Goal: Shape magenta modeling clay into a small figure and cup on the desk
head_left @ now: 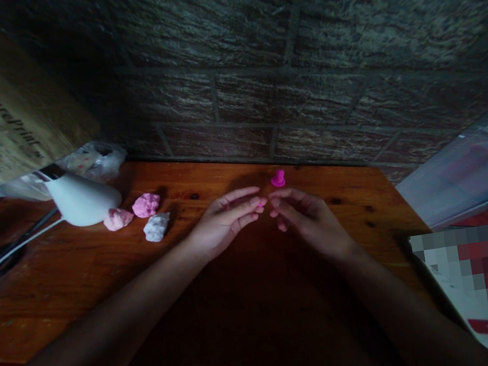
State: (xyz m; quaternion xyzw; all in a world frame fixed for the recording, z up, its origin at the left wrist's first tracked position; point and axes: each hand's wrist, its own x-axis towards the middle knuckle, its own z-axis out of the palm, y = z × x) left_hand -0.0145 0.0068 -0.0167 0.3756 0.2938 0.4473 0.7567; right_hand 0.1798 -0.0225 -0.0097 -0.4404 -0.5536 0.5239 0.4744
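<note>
Pinching lightly is advised: by the left hand (219, 222), a small pink piece (261, 205) is gripped between fingers; behind, a pink lump (277, 178) is set on the bench (77, 263); whether anything is held by the right hand's (311, 219) curled fingers cannot be told.

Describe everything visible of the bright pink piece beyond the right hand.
The bright pink piece is small, with a broad lower part and a narrower knob at its upper right. It looks like soft modelling clay; finer detail is too small to tell. It rests on the wooden table, near the edge by the brick-patterned wall, just beyond the right hand. Apart from the table, nothing seems to touch it.
</note>
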